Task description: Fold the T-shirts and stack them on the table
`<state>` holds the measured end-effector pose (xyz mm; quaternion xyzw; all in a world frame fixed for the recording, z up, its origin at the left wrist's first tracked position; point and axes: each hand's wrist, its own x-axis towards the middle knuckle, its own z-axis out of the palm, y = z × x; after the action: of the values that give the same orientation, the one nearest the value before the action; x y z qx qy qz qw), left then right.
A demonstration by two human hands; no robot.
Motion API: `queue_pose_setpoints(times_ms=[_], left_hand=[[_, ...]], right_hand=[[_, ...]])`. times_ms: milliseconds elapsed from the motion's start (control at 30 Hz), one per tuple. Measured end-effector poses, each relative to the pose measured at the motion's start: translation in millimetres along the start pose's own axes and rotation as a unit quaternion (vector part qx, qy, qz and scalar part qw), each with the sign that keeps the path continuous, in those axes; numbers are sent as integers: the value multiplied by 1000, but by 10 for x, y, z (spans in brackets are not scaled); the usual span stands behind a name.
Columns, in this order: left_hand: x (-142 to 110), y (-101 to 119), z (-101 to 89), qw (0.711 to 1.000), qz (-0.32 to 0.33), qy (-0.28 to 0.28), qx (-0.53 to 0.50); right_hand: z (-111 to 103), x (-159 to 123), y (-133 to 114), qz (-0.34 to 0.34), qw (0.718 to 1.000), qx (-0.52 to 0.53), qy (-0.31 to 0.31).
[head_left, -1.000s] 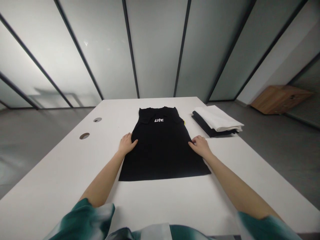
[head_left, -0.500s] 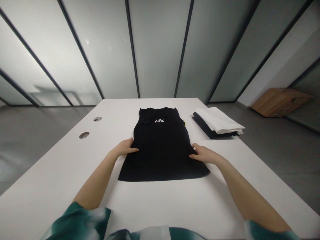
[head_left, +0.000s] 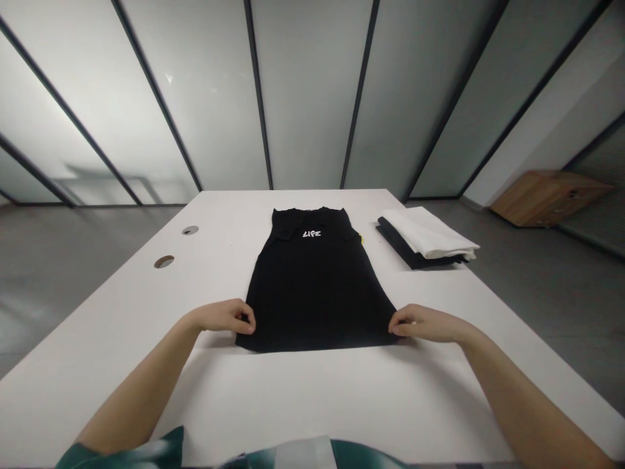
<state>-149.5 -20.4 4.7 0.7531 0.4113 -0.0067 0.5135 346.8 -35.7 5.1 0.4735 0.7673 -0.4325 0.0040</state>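
Observation:
A black T-shirt [head_left: 319, 286] lies on the white table with its sides and sleeves folded inward. Small white lettering shows near its far end, and a bit of yellow peeks out at the far right edge. My left hand [head_left: 227, 317] pinches the left edge of the shirt close to its near corner. On the opposite side, my right hand [head_left: 415, 322] has thumb and fingers closed on the right edge, also by the near corner. The shirt's near edge lies between both hands, towards me.
To the right, a folded white cloth [head_left: 427, 231] rests on folded black cloth [head_left: 405, 251]. Two round holes pierce the white table [head_left: 312, 397] on its left. Frosted glass panels stand behind it, and a wooden cabinet [head_left: 549, 195] is on the floor at far right.
Both hands have slid along the shirt's sides towards me, from about mid-length to the near corners. Their fingers went from spread to pinching the cloth.

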Motion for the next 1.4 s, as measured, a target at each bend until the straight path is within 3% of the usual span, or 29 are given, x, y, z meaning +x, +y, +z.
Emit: queue_pose_setpoints(times_ms=[67,133,200,267,367,467,567,633,733,967,1400], left_hand=[[21,-37,-121,997,55,10,-57],[75,-43,-282,984,117,59,-119],[189,-1,-451,958,170,139,-187],[382,83,-594,925,193,233,-232],[801,201,-699,900,156,361,-188],[1228,195,-628,898,71,433,2],[1476,75,-441,895,2,396,203],[1519,-6,-330,888,-15,366,277],[1479,-72,-250,884,-19,332,329],[1373,-71,-157,892,-56,274,355],[840,42,345,918,-55,238,311]], right_hand=[[-117,1,-46,-8,1000,28,7],[-292,53,-104,-23,996,67,48],[-492,186,-151,-58,982,118,137],[-674,416,-175,-100,947,171,254],[-818,901,-177,-103,896,177,394],[-725,1385,-159,-35,915,38,400],[-466,1687,-130,41,941,-140,307],[-299,1761,-105,71,936,-224,264],[-152,1741,-64,73,922,-280,259],[-1,1565,-35,87,920,-301,236],[433,1095,-27,68,926,-302,217]])
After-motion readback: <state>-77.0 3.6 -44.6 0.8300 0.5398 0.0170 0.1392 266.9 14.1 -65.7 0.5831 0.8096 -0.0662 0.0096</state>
